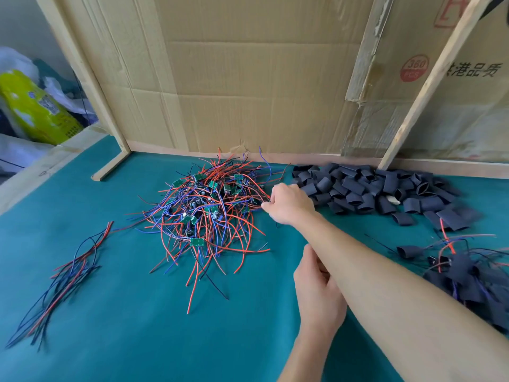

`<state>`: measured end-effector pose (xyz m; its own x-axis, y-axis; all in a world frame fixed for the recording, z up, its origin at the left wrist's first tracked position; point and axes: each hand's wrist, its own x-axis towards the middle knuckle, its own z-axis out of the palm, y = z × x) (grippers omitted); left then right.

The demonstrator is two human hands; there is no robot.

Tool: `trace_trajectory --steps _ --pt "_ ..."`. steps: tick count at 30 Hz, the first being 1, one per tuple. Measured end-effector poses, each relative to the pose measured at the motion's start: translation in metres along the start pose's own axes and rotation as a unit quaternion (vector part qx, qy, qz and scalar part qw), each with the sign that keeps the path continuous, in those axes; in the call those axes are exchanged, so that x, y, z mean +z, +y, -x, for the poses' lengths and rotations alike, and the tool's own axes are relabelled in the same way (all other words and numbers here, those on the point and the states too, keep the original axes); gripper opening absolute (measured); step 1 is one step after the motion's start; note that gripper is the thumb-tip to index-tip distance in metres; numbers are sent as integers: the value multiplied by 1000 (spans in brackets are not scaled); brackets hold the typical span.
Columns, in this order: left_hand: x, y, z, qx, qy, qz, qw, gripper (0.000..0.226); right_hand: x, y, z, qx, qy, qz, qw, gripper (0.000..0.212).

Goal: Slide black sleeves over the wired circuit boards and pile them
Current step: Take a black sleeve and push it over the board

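Note:
A tangled heap of small green circuit boards (pixel 209 205) with red, blue and black wires lies in the middle of the green table (pixel 137 326). My right hand (pixel 286 202) reaches across to the heap's right edge and pinches wires there between curled fingers. Just behind it lies a heap of short black sleeves (pixel 366 188). At the right edge sits a pile of sleeved boards (pixel 468 274) with wires sticking out. My left hand (pixel 316 288) is below my right forearm, which covers its fingertips; I see nothing in it.
A bundle of loose red, blue and black wires (pixel 68 271) lies at the left. A cardboard wall (pixel 248 78) with wooden struts (pixel 429 86) closes the back. A yellow bag (pixel 35 108) lies beyond the table's left edge.

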<state>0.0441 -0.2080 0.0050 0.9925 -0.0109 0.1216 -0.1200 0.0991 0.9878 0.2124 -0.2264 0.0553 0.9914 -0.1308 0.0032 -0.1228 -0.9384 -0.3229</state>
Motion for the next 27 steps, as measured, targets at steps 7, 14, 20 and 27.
trace_trajectory --steps 7,14,20,27 --pt "3 -11 -4 7 43 -43 998 22 -25 26 19 14 92 -219 971 20" --pt "5 -12 -5 -31 93 8 995 22 -63 88 121 -55 12 -512 857 21" --pt "6 -5 -4 -53 78 19 995 18 -52 130 178 -91 -176 -469 861 19" --pt "6 -6 -4 -60 64 39 995 45 -41 146 160 8 -103 -525 845 15"
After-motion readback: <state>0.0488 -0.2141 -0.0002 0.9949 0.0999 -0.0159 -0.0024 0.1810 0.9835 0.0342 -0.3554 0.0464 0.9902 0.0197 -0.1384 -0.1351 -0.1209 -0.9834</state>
